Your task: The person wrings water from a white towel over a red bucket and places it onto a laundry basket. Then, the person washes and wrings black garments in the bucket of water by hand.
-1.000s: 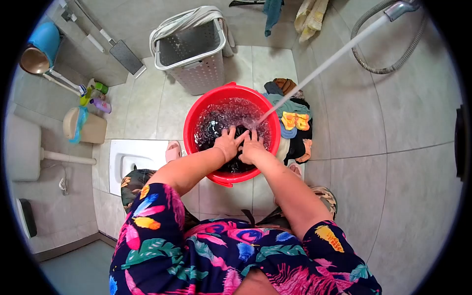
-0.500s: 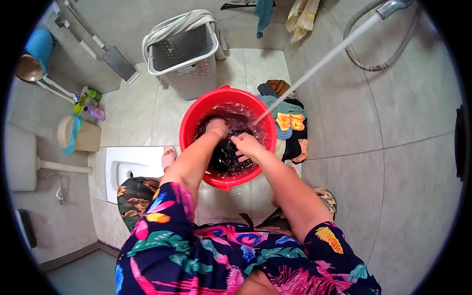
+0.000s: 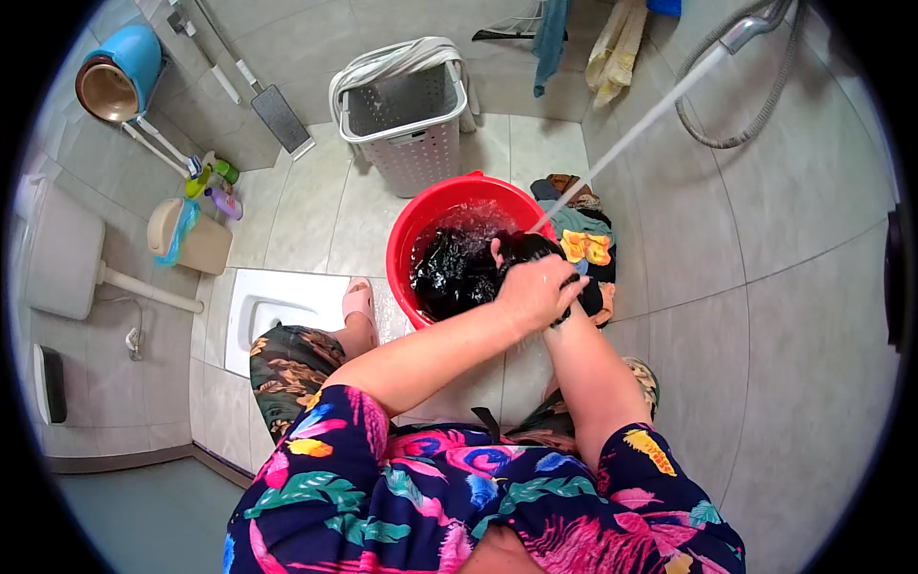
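A red bucket (image 3: pixel 400 253) holds water and wet black cloth (image 3: pixel 449 273). My left hand (image 3: pixel 537 292) reaches across to the bucket's right side, its fingers curled on a part of the black cloth that lies over my right wrist. My right hand (image 3: pixel 496 252) is mostly hidden under this cloth and behind my left hand; what looks like one of its fingertips shows at the cloth's left edge. A stream of water from the shower head (image 3: pixel 755 33) comes down at the bucket's right rim.
A pile of clothes (image 3: pixel 598 225) lies right of the bucket, by the wall. Behind the bucket stands a grey laundry basket (image 3: pixel 411 158). A squat toilet (image 3: pixel 251 316), a beige bin (image 3: pixel 206 244) and bottles (image 3: pixel 225 203) are at the left.
Both hands have moved from the bucket's middle to its right side and come together. Part of the black cloth is now raised over my right hand. The view has shifted, so the bucket appears further right.
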Demonstrator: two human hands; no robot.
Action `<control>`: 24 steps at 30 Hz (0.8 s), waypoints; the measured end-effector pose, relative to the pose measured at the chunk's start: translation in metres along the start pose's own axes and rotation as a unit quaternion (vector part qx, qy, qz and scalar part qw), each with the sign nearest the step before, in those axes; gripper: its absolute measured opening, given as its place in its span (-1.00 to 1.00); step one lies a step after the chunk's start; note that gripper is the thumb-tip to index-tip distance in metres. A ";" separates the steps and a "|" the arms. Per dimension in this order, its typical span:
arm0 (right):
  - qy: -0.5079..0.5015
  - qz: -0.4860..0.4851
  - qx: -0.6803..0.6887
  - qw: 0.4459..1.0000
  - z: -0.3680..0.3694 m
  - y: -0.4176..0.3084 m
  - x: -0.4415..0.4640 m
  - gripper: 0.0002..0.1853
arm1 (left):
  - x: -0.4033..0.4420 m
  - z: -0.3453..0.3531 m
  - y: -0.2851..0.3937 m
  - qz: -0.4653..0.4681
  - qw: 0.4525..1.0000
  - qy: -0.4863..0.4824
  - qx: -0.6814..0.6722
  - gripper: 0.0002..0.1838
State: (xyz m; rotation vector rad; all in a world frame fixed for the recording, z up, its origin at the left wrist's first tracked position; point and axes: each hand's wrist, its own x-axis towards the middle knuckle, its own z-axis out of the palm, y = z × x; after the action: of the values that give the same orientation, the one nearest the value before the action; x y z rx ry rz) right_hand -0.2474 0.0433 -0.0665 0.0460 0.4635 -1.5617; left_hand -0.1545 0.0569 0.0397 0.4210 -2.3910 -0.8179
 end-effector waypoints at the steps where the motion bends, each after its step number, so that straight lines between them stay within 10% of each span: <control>1: 0.001 -0.011 0.004 1.000 -0.003 0.000 0.002 -0.37 | 0.007 0.003 -0.009 0.014 0.999 0.017 0.035 -0.74; 5: -0.026 -0.051 0.066 0.996 -0.018 0.005 0.023 -0.48 | 0.038 -0.003 -0.060 -0.094 0.986 0.077 0.112 -0.76; 9: 0.217 -0.031 -0.139 0.966 0.027 0.022 0.014 -0.61 | 0.019 0.007 -0.224 -0.230 0.973 0.029 -0.010 -0.64; 11: 0.216 -0.142 -0.413 0.873 0.027 0.031 0.011 -0.58 | 0.025 -0.069 -0.139 -0.460 0.819 -0.240 -0.244 -0.46; 13: 0.140 -0.204 -0.523 0.816 0.049 0.039 -0.005 -0.45 | 0.016 -0.056 -0.232 -0.493 0.808 -0.267 -0.180 -0.21; 15: 0.058 -0.207 -0.604 0.767 0.037 0.057 0.000 -0.37 | 0.018 -0.066 -0.241 -0.574 0.582 -0.362 -0.449 0.01; 17: -0.009 -0.123 -0.732 0.669 0.053 0.065 -0.015 -0.30 | 0.020 -0.065 -0.191 -0.612 0.600 -0.307 -0.415 -0.06; 19: -0.047 -0.072 -0.720 0.688 0.049 0.060 -0.013 -0.27 | 0.026 -0.066 -0.169 -0.566 0.739 -0.304 -0.206 -0.41; 21: 0.024 0.116 -0.621 0.775 0.060 0.029 -0.015 -0.31 | 0.018 -0.042 -0.200 -0.571 0.770 -0.267 -0.098 -0.46; 24: 0.270 0.069 -0.333 0.901 -0.025 0.008 0.019 -0.32 | -0.009 -0.013 -0.201 -0.495 0.812 0.072 -0.300 -0.61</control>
State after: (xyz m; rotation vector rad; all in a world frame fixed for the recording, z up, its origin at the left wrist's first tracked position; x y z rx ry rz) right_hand -0.2477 0.0335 -0.0973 -0.0181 1.3873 -1.1656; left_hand -0.1181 -0.0985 -0.0841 1.4233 -1.5041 -1.8168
